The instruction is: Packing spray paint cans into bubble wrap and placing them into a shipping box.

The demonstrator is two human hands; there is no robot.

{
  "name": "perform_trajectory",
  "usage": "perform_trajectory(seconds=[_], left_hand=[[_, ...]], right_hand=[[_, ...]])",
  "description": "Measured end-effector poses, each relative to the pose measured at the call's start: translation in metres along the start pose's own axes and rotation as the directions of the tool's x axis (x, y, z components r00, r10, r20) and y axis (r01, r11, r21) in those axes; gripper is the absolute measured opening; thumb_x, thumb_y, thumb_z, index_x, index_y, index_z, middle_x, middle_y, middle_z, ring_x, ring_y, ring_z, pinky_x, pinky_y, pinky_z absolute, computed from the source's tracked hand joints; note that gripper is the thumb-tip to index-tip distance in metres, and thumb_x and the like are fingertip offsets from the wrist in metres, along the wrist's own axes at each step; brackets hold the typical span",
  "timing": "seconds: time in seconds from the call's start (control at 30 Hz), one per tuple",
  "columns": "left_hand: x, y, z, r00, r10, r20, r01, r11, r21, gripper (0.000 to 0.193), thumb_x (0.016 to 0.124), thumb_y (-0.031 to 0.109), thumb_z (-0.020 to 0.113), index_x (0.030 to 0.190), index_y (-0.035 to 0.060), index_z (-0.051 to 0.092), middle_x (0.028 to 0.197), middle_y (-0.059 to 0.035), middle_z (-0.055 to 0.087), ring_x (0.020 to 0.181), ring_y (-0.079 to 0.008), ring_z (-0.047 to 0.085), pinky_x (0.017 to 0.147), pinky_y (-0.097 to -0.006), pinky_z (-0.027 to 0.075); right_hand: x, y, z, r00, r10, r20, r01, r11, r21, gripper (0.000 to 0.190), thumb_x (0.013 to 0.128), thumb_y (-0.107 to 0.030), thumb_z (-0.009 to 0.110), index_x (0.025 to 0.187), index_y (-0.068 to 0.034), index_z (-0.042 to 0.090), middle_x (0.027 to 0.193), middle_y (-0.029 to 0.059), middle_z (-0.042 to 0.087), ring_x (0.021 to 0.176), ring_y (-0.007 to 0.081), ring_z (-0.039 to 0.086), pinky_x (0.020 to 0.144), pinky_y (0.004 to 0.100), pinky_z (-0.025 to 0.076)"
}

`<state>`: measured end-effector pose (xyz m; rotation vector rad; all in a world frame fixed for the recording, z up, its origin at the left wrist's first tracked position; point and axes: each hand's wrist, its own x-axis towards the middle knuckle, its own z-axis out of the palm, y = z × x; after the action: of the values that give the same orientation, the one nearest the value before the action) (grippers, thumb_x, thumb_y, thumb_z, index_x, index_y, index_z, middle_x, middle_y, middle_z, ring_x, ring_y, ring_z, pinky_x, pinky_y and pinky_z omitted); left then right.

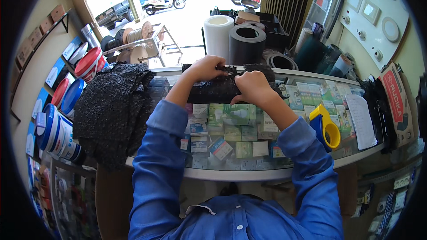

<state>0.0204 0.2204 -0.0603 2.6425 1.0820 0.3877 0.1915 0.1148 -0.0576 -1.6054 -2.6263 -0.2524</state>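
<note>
A dark, rough-surfaced sheet lies partly folded across the far side of a glass-topped display counter. My left hand grips its far part, fingers bent toward the thumb. To the right, my right hand is closed on the same sheet, the thumb pointing left near its close edge. The fingertips of both hands are partly hidden by the material. A pile of similar black, bumpy sheets rests at the counter's left end and hangs over the near edge.
A yellow and blue tape dispenser and a written paper sheet lie on the right of the counter. White and dark grey rolls stand beyond it. Lidded buckets are at left, a cardboard box at right.
</note>
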Motion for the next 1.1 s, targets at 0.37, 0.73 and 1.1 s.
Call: perform_trajectory(seconds=[0.37,0.73,1.1], left_hand=[[-0.099,0.044,0.02,0.964,0.185,-0.19,-0.182,0.983,0.034,0.052,0.066,0.034,0.077,0.108,0.0087,0.059,0.096,-0.0111,0.06,0.089,-0.0328,0.06,0.075,-0.0431,0.048],[-0.117,0.061,0.036,0.91,0.252,-0.33,-0.202,0.963,0.179,0.037,0.068,0.031,0.075,0.101,0.0165,0.066,0.083,-0.0012,0.057,0.082,-0.0211,0.061,0.066,-0.0339,0.05],[-0.124,0.067,0.049,0.845,0.343,-0.411,-0.267,0.935,0.233,0.026,0.07,0.021,0.071,0.095,0.015,0.068,0.081,-0.0003,0.057,0.077,-0.0191,0.061,0.064,-0.0308,0.05]], right_hand=[[-0.027,0.011,0.005,0.965,-0.061,-0.254,0.149,0.927,0.344,0.044,0.065,-0.027,0.078,0.097,-0.001,0.061,0.093,0.0159,0.062,0.088,0.0325,0.061,0.085,0.0387,0.046],[-0.056,0.021,0.004,0.947,-0.062,-0.316,0.113,0.983,0.146,0.014,0.076,-0.009,0.064,0.089,-0.008,0.069,0.083,0.007,0.062,0.076,0.0244,0.063,0.068,0.0378,0.051],[-0.074,0.015,0.018,0.895,-0.084,-0.438,0.208,0.947,0.243,0.018,0.073,-0.003,0.065,0.091,-0.004,0.067,0.088,0.0092,0.062,0.082,0.0277,0.061,0.072,0.0354,0.051]])
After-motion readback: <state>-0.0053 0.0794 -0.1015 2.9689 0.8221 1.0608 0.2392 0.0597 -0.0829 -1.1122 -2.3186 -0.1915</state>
